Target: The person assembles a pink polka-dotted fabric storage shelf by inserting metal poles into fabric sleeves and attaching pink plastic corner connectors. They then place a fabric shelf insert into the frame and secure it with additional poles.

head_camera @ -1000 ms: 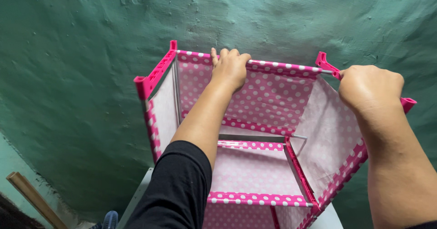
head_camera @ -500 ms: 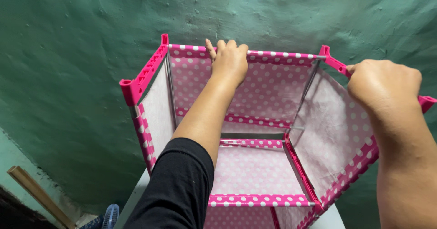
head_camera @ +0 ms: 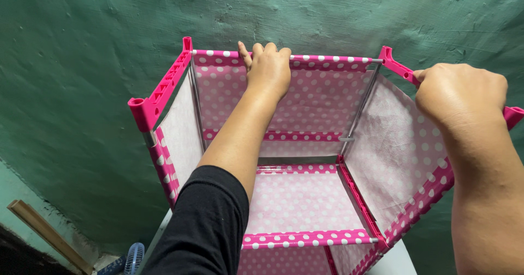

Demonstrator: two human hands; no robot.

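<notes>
Background: rough green plastered wall point(head_camera: 76, 89) across the whole view. Lower left corner: a wooden strip point(head_camera: 46, 234) slanting along the wall's foot, and beside it part of a small blue fan point(head_camera: 131, 257). Centre: a pink polka-dot fabric storage rack point(head_camera: 305, 198) with pink plastic corner connectors, metal rods, open top, tilted against the wall. Left hand point(head_camera: 268, 72), black sleeve on the upper arm, reaches over the shelf interior; fingers curled over the far top rail point(head_camera: 327, 59), gripping it. Right hand point(head_camera: 461, 96) closed in a fist around the right top rail point(head_camera: 401, 70), at the rack's right edge, above the side panel.
</notes>
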